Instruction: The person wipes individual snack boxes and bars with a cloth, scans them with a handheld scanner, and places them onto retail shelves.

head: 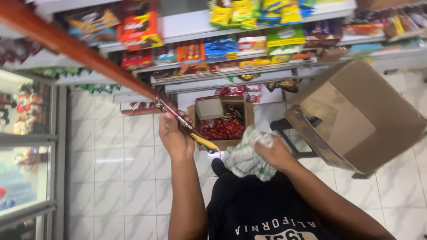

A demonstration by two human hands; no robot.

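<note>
**Snack pack in your left hand, cloth in your right**

Your left hand (173, 135) is closed around a long, thin snack pack (189, 129), dark with a yellow end, gripping it near the middle so the yellow tip juts down to the right. Your right hand (276, 153) is clenched on a crumpled green-and-white striped cloth (244, 158), held against your chest just above your dark shirt (262, 209). The two hands are near each other, with the tip of the pack almost meeting the cloth.

Just beyond your hands, on the white tiled floor (115, 178), stands a small open cardboard box (245, 116) filled with red wrapped snacks (221, 128), with a smaller grey carton (209, 108) resting in its top left corner. To your right a large brown cardboard box (360, 120) sits tilted on a dark stool (289, 138).

Ahead, white shelves (231, 73) carry packets in orange, blue, green and yellow. A red-brown wooden rail (71, 51) runs diagonally from the upper left corner towards your left hand. On your left stands a glass-fronted cabinet (26, 146) with blurred goods inside.
</note>
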